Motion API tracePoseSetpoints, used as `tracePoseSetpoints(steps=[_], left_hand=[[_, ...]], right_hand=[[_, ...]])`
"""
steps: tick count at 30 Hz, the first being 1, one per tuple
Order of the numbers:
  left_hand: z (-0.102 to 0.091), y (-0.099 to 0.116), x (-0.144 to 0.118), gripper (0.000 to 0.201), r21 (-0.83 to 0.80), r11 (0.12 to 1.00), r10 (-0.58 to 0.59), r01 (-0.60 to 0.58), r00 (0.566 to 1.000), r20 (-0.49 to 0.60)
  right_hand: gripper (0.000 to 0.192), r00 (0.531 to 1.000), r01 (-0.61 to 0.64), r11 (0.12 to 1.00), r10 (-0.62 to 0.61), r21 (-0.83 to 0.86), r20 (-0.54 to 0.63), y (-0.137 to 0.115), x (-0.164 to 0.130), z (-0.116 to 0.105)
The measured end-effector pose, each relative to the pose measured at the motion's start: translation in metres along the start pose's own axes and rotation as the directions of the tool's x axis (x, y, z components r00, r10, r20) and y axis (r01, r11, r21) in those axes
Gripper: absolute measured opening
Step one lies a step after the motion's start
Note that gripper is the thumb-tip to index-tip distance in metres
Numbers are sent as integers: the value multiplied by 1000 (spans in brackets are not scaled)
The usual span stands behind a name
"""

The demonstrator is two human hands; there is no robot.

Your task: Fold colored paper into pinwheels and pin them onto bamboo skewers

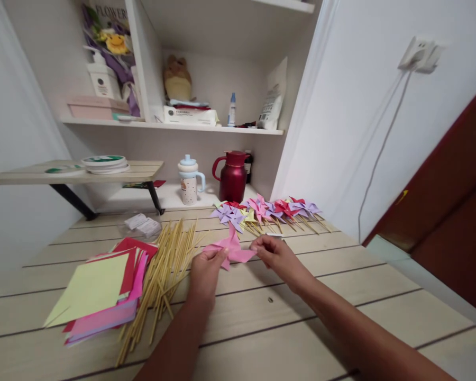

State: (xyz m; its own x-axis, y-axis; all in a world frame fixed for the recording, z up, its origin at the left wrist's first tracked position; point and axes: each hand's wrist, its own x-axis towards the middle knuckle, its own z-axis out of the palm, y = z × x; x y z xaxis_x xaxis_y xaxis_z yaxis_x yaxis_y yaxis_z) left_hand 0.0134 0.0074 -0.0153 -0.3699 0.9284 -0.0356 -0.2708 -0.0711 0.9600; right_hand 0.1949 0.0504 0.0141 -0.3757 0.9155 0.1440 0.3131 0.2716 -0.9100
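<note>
A pink paper pinwheel (pixel 233 247) is held just above the wooden table (pixel 301 328) between both hands. My left hand (pixel 204 272) pinches its left side, and my right hand (pixel 273 253) pinches its right tip. A pile of thin wooden sticks (pixel 164 278) lies just left of my left hand. A stack of coloured paper sheets (pixel 101 291), yellow on top with pink and red below, sits further left. A row of finished pinwheels on sticks (pixel 267 211) in purple, pink, red and yellow lies behind the hands.
A red thermos jug (pixel 232 176) and a white cup with a blue lid (pixel 189 180) stand at the back. Shelves above hold boxes, bottles and a bag. A small raised shelf (pixel 75 172) with plates is at the left. A white wall with a socket stands at the right.
</note>
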Motion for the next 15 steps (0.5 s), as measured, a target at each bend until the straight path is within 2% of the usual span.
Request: tracePoseSetpoints(steps=[3,5,11,15], left_hand=[[2,2,-4,36,-53,999,-5,7,999,39],[4,5,-8,37,-84,996,-4,9,998,60],[5,7,-13,37,-68,998,-1,2,1000,23],[6,6,-11,27,16,999,28,-28,999,-27]], right_hand=[[33,988,114,993,-112,12,-109,-10,6,9],[41,983,133,991,-128,28,-130,-16,10,14],[44,999,40,993,-40,112,-4,-18,18,18],[34,999,47,994,-48,100,7,-15,18,17]])
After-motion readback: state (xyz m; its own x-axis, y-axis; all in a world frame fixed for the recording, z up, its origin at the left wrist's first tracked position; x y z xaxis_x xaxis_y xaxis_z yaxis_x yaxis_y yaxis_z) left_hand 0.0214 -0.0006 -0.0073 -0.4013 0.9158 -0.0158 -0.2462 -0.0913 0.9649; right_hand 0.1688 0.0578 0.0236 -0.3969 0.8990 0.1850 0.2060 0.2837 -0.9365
